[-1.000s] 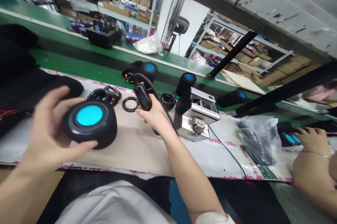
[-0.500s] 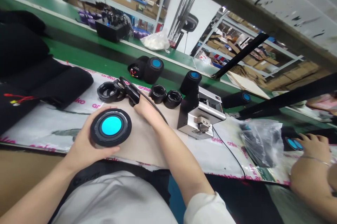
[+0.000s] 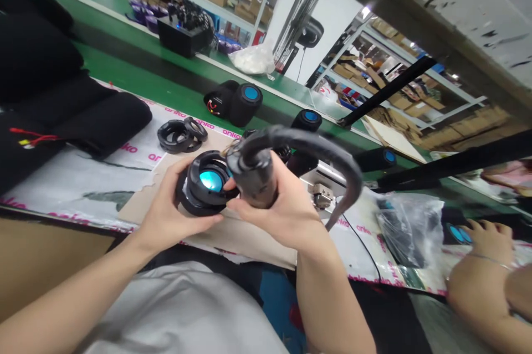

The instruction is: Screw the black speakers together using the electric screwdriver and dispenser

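Observation:
My left hand (image 3: 166, 213) is wrapped round a black cylindrical speaker (image 3: 189, 203), whose blue disc (image 3: 210, 180) faces up. Over the speaker's top sits a black ring (image 3: 198, 192), slightly tilted around the disc. My right hand (image 3: 286, 207) grips a black corded hand tool (image 3: 254, 179), and its thumb and fingertips meet the ring's right side. From the tool's upper end a thick black cable (image 3: 332, 149) arches to the right. The tool's working end is hidden. More black rings (image 3: 177, 137) lie just beyond my left hand.
Black padded pieces (image 3: 112, 118) with red wires lie left. Other speakers (image 3: 246, 107) stand behind, one beside a metal device (image 3: 322, 194) partly hidden by my arm. A clear plastic bag (image 3: 409, 226) and another person's hand (image 3: 490, 243) are on the right.
My right hand has come back from the rings with the corded tool, up to the speaker. A black ring now rests on the speaker, which my left hand has moved right.

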A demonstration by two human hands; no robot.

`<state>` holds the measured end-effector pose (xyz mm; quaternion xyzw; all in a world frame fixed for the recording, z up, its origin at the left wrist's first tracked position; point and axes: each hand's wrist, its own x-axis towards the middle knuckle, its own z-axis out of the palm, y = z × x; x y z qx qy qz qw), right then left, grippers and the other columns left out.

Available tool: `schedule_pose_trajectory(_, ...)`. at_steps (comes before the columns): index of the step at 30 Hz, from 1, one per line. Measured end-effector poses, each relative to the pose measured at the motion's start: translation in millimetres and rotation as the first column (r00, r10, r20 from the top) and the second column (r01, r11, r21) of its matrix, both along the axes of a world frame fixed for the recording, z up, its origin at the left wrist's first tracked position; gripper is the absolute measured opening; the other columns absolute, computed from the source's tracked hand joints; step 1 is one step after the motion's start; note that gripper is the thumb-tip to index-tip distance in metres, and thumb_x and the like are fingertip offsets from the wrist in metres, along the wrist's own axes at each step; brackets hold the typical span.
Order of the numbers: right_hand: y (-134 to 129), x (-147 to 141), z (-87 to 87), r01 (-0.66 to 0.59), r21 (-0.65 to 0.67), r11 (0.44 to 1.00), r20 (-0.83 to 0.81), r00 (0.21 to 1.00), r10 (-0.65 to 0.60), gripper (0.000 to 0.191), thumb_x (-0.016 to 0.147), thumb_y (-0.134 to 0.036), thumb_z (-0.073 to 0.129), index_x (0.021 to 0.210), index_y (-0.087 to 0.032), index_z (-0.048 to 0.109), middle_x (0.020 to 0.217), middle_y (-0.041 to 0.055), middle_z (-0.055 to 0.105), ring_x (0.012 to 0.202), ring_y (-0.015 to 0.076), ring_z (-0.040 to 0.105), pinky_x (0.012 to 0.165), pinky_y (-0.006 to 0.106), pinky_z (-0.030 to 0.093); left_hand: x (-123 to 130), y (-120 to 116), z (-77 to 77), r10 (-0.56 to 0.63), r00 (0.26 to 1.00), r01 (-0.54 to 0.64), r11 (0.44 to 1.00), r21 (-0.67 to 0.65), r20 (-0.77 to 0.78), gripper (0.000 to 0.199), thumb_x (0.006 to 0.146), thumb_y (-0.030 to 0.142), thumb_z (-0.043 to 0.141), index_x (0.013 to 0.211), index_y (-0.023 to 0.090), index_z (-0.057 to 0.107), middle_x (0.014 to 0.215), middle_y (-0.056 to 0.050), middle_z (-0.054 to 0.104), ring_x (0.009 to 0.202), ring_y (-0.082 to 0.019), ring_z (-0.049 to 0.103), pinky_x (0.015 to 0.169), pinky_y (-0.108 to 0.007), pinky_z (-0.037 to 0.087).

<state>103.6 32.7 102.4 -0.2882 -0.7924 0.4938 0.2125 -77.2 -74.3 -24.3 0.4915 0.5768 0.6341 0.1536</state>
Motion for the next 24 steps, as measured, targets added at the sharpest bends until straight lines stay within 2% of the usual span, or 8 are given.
schedule_pose_trajectory(3, 4.4, 4.7, -0.2, -0.051, 0.058, 0.997, 0.064, 0.997, 0.047, 0.038, 0.085, -0.022, 0.084, 0.119, -0.026, 0.07, 0.113, 0.0008, 0.079, 0.099, 0.0208, 0.073, 0.085, 0.034, 0.061, 9.7, 5.8, 0.2, -0.04, 0.999, 0.04, 0.999, 0.024, -0.012, 0.103, 0.071, 0.034, 0.1, 0.158, 0.032, 0.046, 0.151, -0.011, 0.065, 0.138, -0.037, 0.069, 0.116, -0.052, 0.061)
schedule_pose_trajectory(7, 11.5, 15.0, -2.5, 0.026, -0.16, 0.987, -0.092, 0.995, -0.041, 0.056, 0.079, -0.027, 0.095, 0.127, -0.025, 0.068, 0.122, 0.0033, 0.077, 0.11, 0.0241, 0.074, 0.091, 0.036, 0.064, 9.4, 6.8, 0.7, -0.065, 0.994, 0.069, 0.997, 0.032, -0.09, 0.119, 0.071, 0.034, 0.101, 0.168, 0.035, 0.033, 0.155, -0.013, 0.06, 0.139, -0.037, 0.068, 0.115, -0.052, 0.061)
schedule_pose_trajectory(10, 14.2, 18.2, -10.9, 0.016, -0.21, 0.978, -0.153, 0.987, -0.049, 0.065, 0.072, -0.026, 0.103, 0.128, -0.028, 0.07, 0.128, 0.0016, 0.076, 0.127, 0.0276, 0.071, 0.111, 0.042, 0.062, 6.7, 5.6, 2.0, -0.035, 0.992, 0.038, 0.999, 0.022, -0.125, 0.122, 0.07, 0.034, 0.102, 0.17, 0.036, 0.033, 0.158, -0.015, 0.057, 0.142, -0.038, 0.065, 0.117, -0.054, 0.059)
schedule_pose_trajectory(13, 14.2, 14.1, -24.5, -0.088, -0.216, 0.972, -0.253, 0.967, 0.032, 0.082, 0.069, -0.025, 0.105, 0.14, -0.032, 0.066, 0.147, -0.0001, 0.069, 0.145, 0.0271, 0.062, 0.127, 0.044, 0.054, 6.2, 5.5, 2.2, -0.054, 0.991, 0.059, 0.998, 0.032, -0.123, 0.121, 0.072, 0.032, 0.101, 0.171, 0.037, 0.031, 0.156, -0.014, 0.059, 0.142, -0.036, 0.066, 0.118, -0.052, 0.059)
schedule_pose_trajectory(16, 10.5, 8.5, -36.4, -0.107, -0.209, 0.972, -0.254, 0.966, 0.052, 0.087, 0.068, -0.03, 0.107, 0.143, -0.034, 0.063, 0.15, 0.0003, 0.067, 0.144, 0.0261, 0.063, 0.124, 0.041, 0.057, 8.1, 6.3, -0.6, -0.057, 0.992, 0.065, 0.996, 0.062, -0.109, 0.121, 0.072, 0.04, 0.102, 0.17, 0.039, 0.033, 0.157, -0.012, 0.059, 0.144, -0.036, 0.064, 0.119, -0.051, 0.058)
schedule_pose_trajectory(20, 3.3, 5.2, -42.3, 0.058, -0.028, 0.998, -0.052, 0.997, -0.06, 0.077, 0.064, -0.041, 0.108, 0.13, -0.033, 0.068, 0.135, 0.0, 0.072, 0.128, 0.0271, 0.069, 0.105, 0.04, 0.065, 12.7, 6.4, -2.6, -0.042, 0.996, 0.045, 0.998, 0.039, -0.076, 0.119, 0.073, 0.041, 0.101, 0.17, 0.039, 0.032, 0.164, -0.012, 0.053, 0.151, -0.037, 0.058, 0.122, -0.053, 0.056)
schedule_pose_trajectory(22, 1.5, 4.9, -40.9, 0.083, -0.056, 0.995, -0.045, 0.995, -0.085, 0.071, 0.068, -0.039, 0.106, 0.129, -0.035, 0.069, 0.126, -0.0019, 0.074, 0.116, 0.0245, 0.073, 0.093, 0.037, 0.067, 14.2, 6.0, -0.5, -0.039, 0.994, 0.043, 0.999, 0.032, -0.1, 0.117, 0.074, 0.034, 0.099, 0.17, 0.039, 0.032, 0.16, -0.011, 0.057, 0.145, -0.035, 0.063, 0.119, -0.051, 0.058)
schedule_pose_trajectory(24, 2.7, 6.3, -36.2, 0.064, -0.139, 0.988, -0.136, 0.987, -0.083, 0.069, 0.069, -0.031, 0.105, 0.128, -0.034, 0.069, 0.125, -0.002, 0.075, 0.111, 0.023, 0.075, 0.092, 0.035, 0.068, 14.2, 5.6, 2.4, -0.035, 0.992, 0.04, 0.998, 0.038, -0.118, 0.118, 0.073, 0.03, 0.1, 0.17, 0.039, 0.032, 0.157, -0.011, 0.059, 0.142, -0.034, 0.066, 0.118, -0.05, 0.06)
